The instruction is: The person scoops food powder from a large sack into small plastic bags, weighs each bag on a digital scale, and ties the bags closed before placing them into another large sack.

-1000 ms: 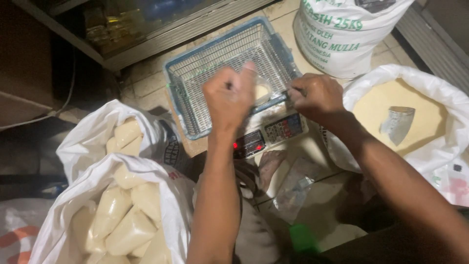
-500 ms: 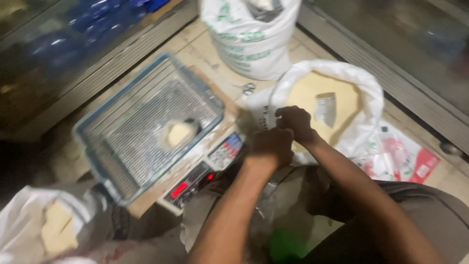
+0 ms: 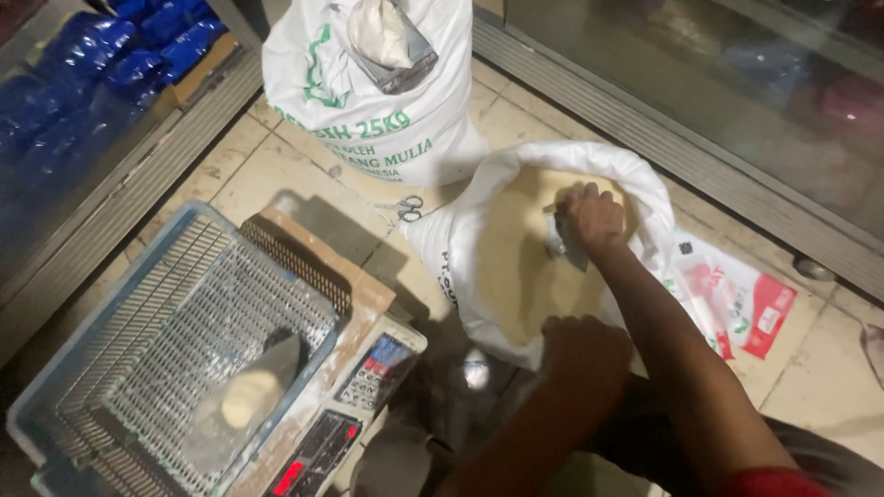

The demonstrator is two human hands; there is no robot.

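At the far left, blue packets are stacked behind a glass shelf front. Below them a blue mesh basket sits on a digital scale, and a clear plastic bag with a small heap of pale powder lies inside the basket. On the tiled floor beyond the scale a pair of scissors lies beside a tall white printed sack, which has a metal scoop full of powder stuck in its top. Your left hand rests on the near rim of the open white sack of yellowish flour; its grip is curled shut, though you cannot tell from here whether it pinches the sack's edge. Your right hand reaches into that sack, its grip closed around a metal scoop resting on the flour. Further right a red and white printed bag lies flat on the floor.
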